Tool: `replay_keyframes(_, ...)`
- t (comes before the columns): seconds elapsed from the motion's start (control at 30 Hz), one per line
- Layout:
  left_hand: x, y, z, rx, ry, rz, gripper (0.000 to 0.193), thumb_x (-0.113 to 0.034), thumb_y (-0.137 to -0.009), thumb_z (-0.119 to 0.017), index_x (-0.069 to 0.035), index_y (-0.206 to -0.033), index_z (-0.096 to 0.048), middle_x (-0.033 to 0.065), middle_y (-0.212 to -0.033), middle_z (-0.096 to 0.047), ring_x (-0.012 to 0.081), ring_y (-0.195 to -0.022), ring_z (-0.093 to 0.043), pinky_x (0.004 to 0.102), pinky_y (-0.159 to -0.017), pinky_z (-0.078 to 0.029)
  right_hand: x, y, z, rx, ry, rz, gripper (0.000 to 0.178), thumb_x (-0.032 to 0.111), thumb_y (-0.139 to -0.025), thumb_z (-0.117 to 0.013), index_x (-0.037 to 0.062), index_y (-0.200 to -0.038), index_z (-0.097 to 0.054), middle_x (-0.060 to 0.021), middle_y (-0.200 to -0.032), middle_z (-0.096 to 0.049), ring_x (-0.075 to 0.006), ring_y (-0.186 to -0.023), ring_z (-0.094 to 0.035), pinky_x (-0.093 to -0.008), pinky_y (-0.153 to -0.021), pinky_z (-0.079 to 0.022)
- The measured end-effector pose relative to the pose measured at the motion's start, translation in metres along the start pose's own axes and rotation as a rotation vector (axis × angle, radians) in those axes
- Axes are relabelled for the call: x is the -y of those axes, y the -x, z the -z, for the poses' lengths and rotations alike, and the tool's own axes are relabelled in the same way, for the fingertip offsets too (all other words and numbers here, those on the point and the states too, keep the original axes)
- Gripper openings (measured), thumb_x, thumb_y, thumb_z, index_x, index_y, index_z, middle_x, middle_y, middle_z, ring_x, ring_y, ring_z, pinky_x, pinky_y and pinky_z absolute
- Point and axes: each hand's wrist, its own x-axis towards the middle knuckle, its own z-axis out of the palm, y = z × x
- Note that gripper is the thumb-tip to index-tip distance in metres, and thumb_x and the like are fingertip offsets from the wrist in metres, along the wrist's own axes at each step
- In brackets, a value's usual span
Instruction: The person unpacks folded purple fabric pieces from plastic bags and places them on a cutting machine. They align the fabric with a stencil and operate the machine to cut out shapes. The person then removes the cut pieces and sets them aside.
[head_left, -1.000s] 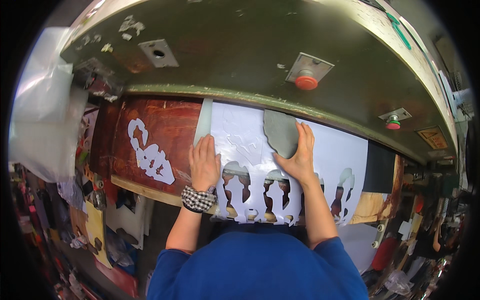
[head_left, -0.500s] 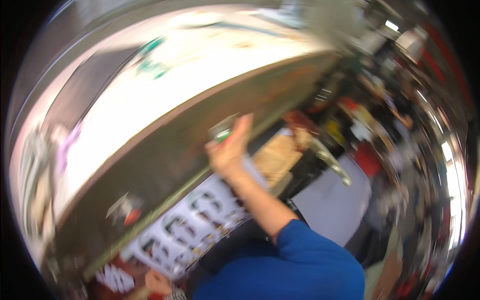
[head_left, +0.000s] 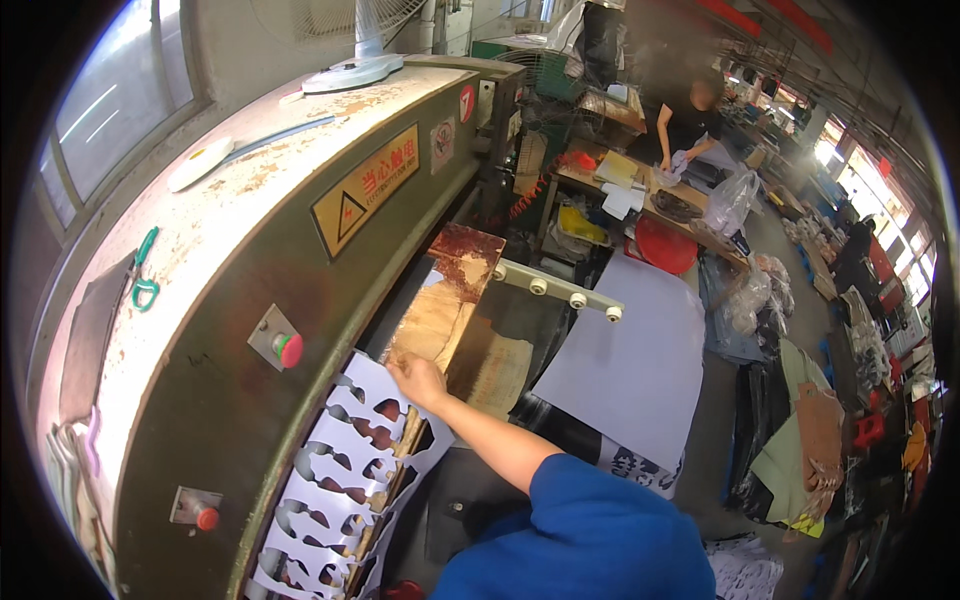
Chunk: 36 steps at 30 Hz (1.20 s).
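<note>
My right hand (head_left: 417, 380) is closed at the near end of a worn wooden board (head_left: 428, 322), its fingers curled at the edge. The board has a red-brown patch at its far end. Right beside that hand lies a white sheet (head_left: 322, 462) punched with rows of curved cut-outs, running down along the green machine. Some fingertips are hidden, so how firmly they grip is unclear. My left hand is out of view.
The green machine beam (head_left: 240, 270) carries a red-and-green button (head_left: 289, 350) and a lower red button (head_left: 207, 518). Green-handled scissors (head_left: 146, 275) lie on top. A rail with rollers (head_left: 560, 290) crosses beside a large pale sheet (head_left: 630, 360). A co-worker (head_left: 690, 125) stands at a far table.
My right hand has left the button plate on the machine and come down to the board's near end. The view has turned and sharpened; my left hand has dropped out of it.
</note>
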Motion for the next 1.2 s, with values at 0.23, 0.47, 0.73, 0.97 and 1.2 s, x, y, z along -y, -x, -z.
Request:
replay_keyframes(0.23, 0.005, 0.055, 0.017, 0.083, 0.314, 0.195, 0.039, -0.034, -0.095, -0.060, 0.003, -0.107, -0.065, 0.0242, -0.096, -0.067, 0.0383, -0.086, -0.064, 0.0443, -0.077, -0.050, -0.039, 0.045, 0.037, 0.086, -0.110, 0.169, 0.027, 0.032, -0.089, -0.063, 0.0080, -0.090, -0.074, -0.0208, -0.081, -0.067, -0.0362, -0.076, -0.068, -0.0448, -0.069, -0.053)
replay_keyframes(0.47, 0.032, 0.126, 0.041, 0.526, 0.230, 0.353, 0.052, -0.042, -0.100, -0.043, 0.002, -0.124, -0.056, 0.0290, -0.115, -0.062, 0.0424, -0.105, -0.060, 0.0456, -0.090, -0.047, 0.030, 0.103, -0.024, 0.014, -0.369, 0.512, 0.039, 0.014, -0.075, -0.071, 0.0052, -0.113, -0.063, -0.0140, -0.103, -0.063, -0.0336, -0.099, -0.055, -0.0437, -0.089, -0.045)
replay_keyframes(0.73, 0.012, 0.198, 0.092, 0.850, 0.140, 0.438, 0.056, -0.054, -0.097, -0.038, -0.014, -0.133, -0.052, 0.0223, -0.112, -0.066, 0.0434, -0.102, -0.062, 0.0483, -0.087, -0.048, 0.068, 0.252, -0.059, 0.597, -0.252, 0.921, 0.088, 0.021, -0.060, -0.078, 0.0047, -0.138, -0.041, -0.0355, -0.133, -0.034, -0.0545, -0.126, -0.032, -0.0571, -0.103, -0.036)
replay_keyframes(0.97, -0.055, 0.242, 0.149, 0.399, 0.137, 0.340, 0.025, -0.027, -0.092, -0.060, -0.004, -0.082, -0.064, 0.0198, -0.073, -0.062, 0.0414, -0.068, -0.056, 0.0494, -0.061, -0.044, 0.057, 0.243, 0.003, 0.786, -0.350, 0.695, 0.081, 0.027, -0.055, -0.082, 0.0056, -0.126, -0.050, -0.0155, -0.122, -0.054, -0.0336, -0.120, -0.048, -0.0463, -0.101, -0.041)
replay_keyframes(1.2, -0.066, 0.226, 0.167, 0.343, 0.282, 0.233, 0.025, -0.019, -0.088, -0.065, -0.005, -0.071, -0.054, 0.0134, -0.062, -0.054, 0.0349, -0.059, -0.053, 0.0439, -0.056, -0.038, 0.055, 0.194, 0.052, 0.715, -0.251, 0.582, 0.079, 0.006, -0.056, -0.086, 0.0052, -0.125, -0.047, -0.0137, -0.120, -0.057, -0.0267, -0.111, -0.058, -0.0366, -0.094, -0.048)
